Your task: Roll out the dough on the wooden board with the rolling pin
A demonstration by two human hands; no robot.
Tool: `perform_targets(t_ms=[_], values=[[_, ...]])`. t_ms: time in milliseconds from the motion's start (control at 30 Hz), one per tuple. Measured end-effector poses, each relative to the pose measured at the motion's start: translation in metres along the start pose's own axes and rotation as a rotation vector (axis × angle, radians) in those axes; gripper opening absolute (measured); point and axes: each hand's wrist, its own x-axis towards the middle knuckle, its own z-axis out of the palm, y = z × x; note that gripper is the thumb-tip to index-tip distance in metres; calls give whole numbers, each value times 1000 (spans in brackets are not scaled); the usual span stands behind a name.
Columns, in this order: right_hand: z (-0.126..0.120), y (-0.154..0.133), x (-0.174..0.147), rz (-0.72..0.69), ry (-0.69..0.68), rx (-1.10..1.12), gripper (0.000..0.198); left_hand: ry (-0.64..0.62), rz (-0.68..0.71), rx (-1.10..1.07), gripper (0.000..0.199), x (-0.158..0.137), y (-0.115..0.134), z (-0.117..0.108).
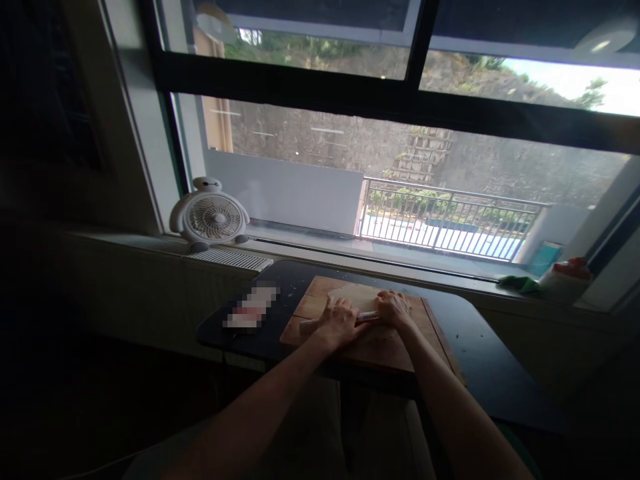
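A pale sheet of dough point(353, 293) lies flat on a wooden cutting board point(310, 307). Across it runs a rolling pin point(369, 316), its left end sticking out past my left hand point(340, 320). The fingers of that hand curl over the pin. My right hand point(393, 307) is closed on the pin farther right, above the dough's right part. Both hands partly cover the dough, and the pin's right end is hidden.
The board rests on a dark table point(475, 340) by a window. A blurred-out item point(253, 307) lies on the table's left. On the sill side stand a white fan point(217, 217), a green cloth point(520, 285) and an orange-topped container point(570, 277).
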Motion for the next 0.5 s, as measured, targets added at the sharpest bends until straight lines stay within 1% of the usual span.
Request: perform_targets(t_ms=[67, 133, 267, 400, 500], values=[[1, 0, 2, 5, -4, 5, 33, 1, 4, 10, 55, 1, 0, 2], [0, 2, -3, 6, 7, 6, 34, -1, 5, 15, 56, 1, 0, 3], [-2, 6, -28, 9, 51, -9, 36, 6, 8, 22, 55, 0, 3, 0], [-3, 9, -55, -18, 108, -25, 38, 7, 22, 26, 48, -4, 6, -2], [-2, 11, -62, -35, 120, -40, 41, 16, 40, 33, 44, -5, 6, -2]])
